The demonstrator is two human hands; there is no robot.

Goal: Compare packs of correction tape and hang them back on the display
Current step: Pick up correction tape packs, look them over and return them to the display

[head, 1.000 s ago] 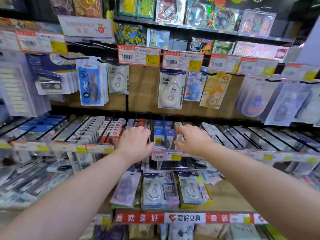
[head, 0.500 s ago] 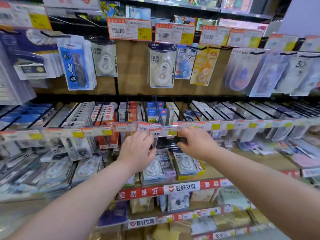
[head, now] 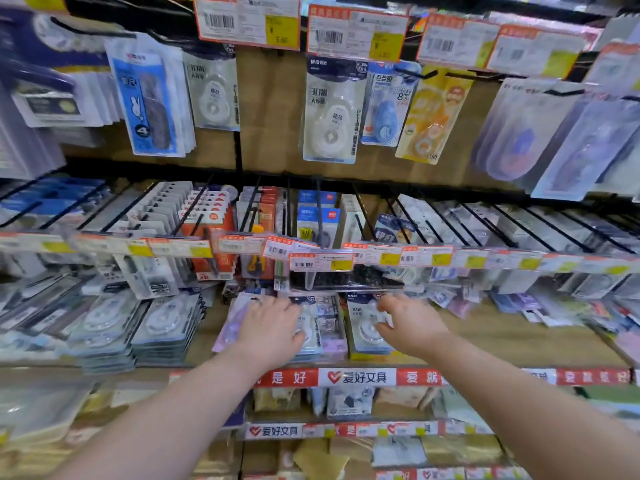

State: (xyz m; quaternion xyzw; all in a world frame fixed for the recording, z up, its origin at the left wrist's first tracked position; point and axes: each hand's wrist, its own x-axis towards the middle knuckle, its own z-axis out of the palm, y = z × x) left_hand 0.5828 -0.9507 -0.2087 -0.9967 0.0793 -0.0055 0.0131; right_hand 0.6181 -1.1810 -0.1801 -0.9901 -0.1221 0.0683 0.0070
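Left hand (head: 270,329) lying relaxed, fingers loose, on tape pack (head: 309,318) on shelf (head: 502,341); right hand (head: 410,327) touching neighbouring pack (head: 362,329), cannot tell whether grasping.

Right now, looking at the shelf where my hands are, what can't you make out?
All head view:
- Left correction tape pack: mostly covered by the left hand, so the grip is unclear.
- Right hand: motion blur hides whether its fingers pinch the right correction tape pack.
- Price tag print: too small.
- Hanging packs at right: blurred.
- Bottom shelf goods: cut off by the lower edge.
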